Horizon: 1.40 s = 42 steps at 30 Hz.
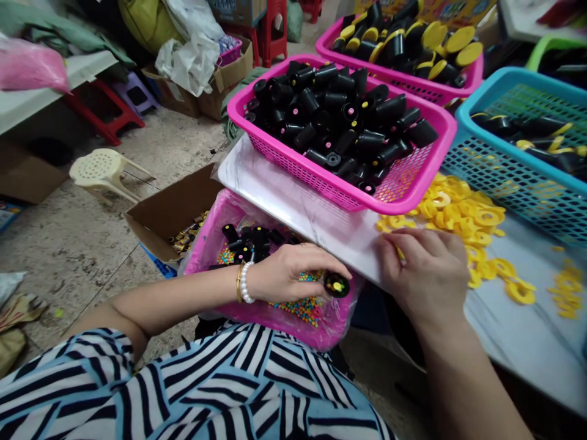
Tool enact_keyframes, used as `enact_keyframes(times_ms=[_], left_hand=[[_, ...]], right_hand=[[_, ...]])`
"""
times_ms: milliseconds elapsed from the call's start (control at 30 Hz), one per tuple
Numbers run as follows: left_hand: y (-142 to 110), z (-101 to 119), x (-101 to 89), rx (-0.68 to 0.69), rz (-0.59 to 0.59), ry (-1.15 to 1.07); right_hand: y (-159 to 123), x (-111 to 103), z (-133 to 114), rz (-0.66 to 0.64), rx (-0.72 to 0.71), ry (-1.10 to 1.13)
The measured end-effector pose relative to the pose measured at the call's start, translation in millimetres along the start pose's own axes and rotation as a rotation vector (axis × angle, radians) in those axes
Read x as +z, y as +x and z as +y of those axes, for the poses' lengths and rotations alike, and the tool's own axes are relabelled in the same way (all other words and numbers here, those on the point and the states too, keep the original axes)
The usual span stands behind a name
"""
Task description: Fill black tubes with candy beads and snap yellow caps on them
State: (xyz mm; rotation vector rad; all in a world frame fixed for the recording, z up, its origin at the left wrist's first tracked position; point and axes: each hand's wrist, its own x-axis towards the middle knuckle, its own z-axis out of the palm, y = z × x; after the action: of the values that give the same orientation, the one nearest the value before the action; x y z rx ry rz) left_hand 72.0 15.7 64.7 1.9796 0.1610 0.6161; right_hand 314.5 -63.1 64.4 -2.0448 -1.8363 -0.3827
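Observation:
My left hand, with a pearl bracelet at its wrist, grips a short black plastic cylinder. The cylinder's open end faces up and shows yellow and green bits inside. Below it sits a pink basin, lined with clear plastic, holding small multicoloured beads and several black cylinders. At the edge of the white table, my right hand is closed in a pinch beside a pile of yellow plastic rings. A bit of yellow plastic shows between its thumb and fingers; its full shape is hidden.
A pink basket heaped with black cylinders stands on the table. Behind it is another pink basket of yellow-capped pieces, with a blue basket at right. A cardboard box and cream stool stand at left.

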Motion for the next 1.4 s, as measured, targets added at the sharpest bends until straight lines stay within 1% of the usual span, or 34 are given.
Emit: enact_keyframes(times_ms=[67,133,233,333,433,600,700,800,867,933,1067,1133,1233,1300,1367,1400], left_hand=[[8,-2,0.3,0.043,0.06,0.095],[21,-9,3.2,0.049,0.088,0.193],[41,-22,11.0,-0.039,0.096,0.348],[55,-28,17.7,-0.126,0.085,0.446],[58,-28,20.0,-0.132,0.097,0.44],[55,-28,19.6,-0.052,0.106,0.384],[53,-29,19.7,-0.025,0.139,0.381],[51,-30,20.2,-0.01,0.143,0.38],[51,-30,21.0,-0.008,0.146,0.38],[50,-31,22.3,-0.008,0.177,0.383],[49,-32,24.9,0.003,0.279,0.361],[50,-32,25.3,0.02,0.281,0.354],[52,-31,25.1,0.001,0.25,0.367],[53,-31,24.7,-0.032,0.232,0.377],[55,-30,24.4,-0.055,0.215,0.385],[55,-30,24.3,-0.062,0.208,0.388]], right_hand=[[-2,-1,2,0.003,-0.023,0.033],[2,-2,10,-0.031,-0.007,0.042],[15,-3,24,-0.176,0.05,0.014],[31,-6,34,-0.337,0.095,0.03],[40,-9,37,-0.412,0.141,0.038],[42,-13,34,-0.451,0.26,0.029],[41,-14,36,-0.467,0.282,0.064],[39,-18,41,-0.458,0.253,0.119],[34,-21,44,-0.42,0.224,0.144],[28,-24,45,-0.39,0.214,0.15],[16,-23,43,-0.367,0.185,0.031],[14,-20,42,-0.36,0.184,0.025],[17,-15,45,-0.343,0.265,0.113],[19,-14,48,-0.3,0.343,0.147],[19,-16,50,-0.233,0.46,0.197],[17,-19,48,-0.203,0.534,0.273]])
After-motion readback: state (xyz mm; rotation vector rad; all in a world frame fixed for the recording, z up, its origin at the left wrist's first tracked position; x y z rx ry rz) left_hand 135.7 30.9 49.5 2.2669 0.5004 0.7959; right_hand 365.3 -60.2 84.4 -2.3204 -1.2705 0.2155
